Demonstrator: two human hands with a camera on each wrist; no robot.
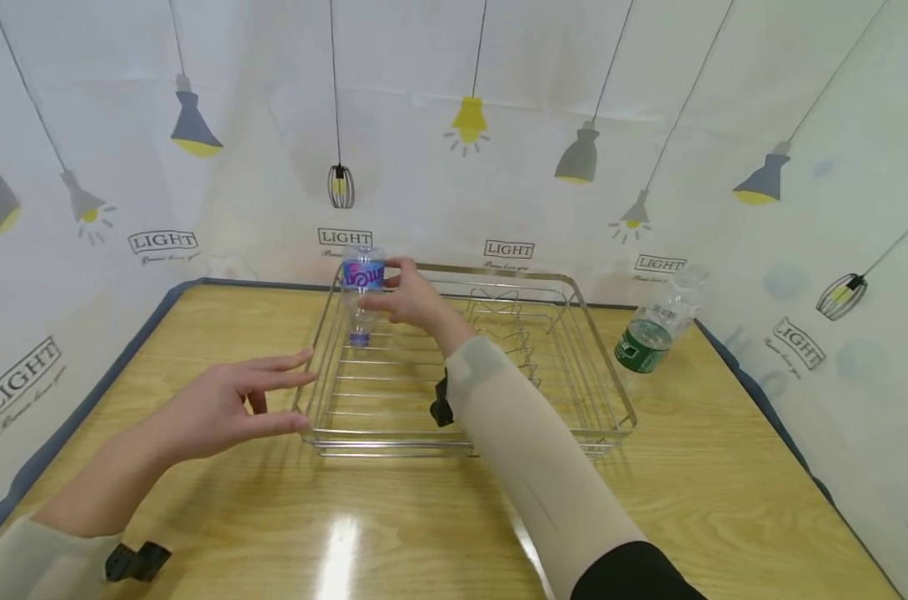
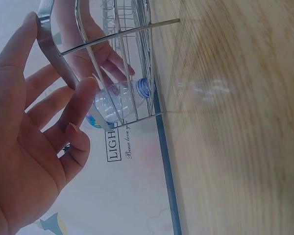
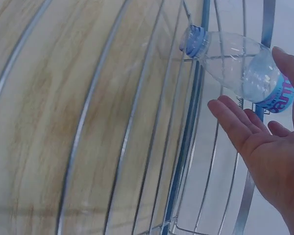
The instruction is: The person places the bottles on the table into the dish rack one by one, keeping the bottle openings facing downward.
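A clear plastic bottle (image 1: 358,292) with a blue and purple label stands cap down in the far left corner of a wire dish rack (image 1: 394,433). My right hand (image 1: 416,300) is beside the bottle, its thumb and fingers spread around the label end. In the right wrist view the fingers of that hand (image 3: 269,142) look fairly straight and not wrapped round the bottle (image 3: 240,68). At the rack's left side my left hand (image 1: 222,404) touches the rim with its thumb and fingertips. The left wrist view shows these fingers (image 2: 78,105) loosely bent against the metal rim (image 2: 56,58).
A second clear bottle (image 1: 645,342) with a green label stands on the wooden table (image 1: 724,467), right of the rack. Wire dividers (image 1: 506,325) rise inside the rack's right part. A white sheet (image 1: 409,75) printed with lamps closes the back and sides.
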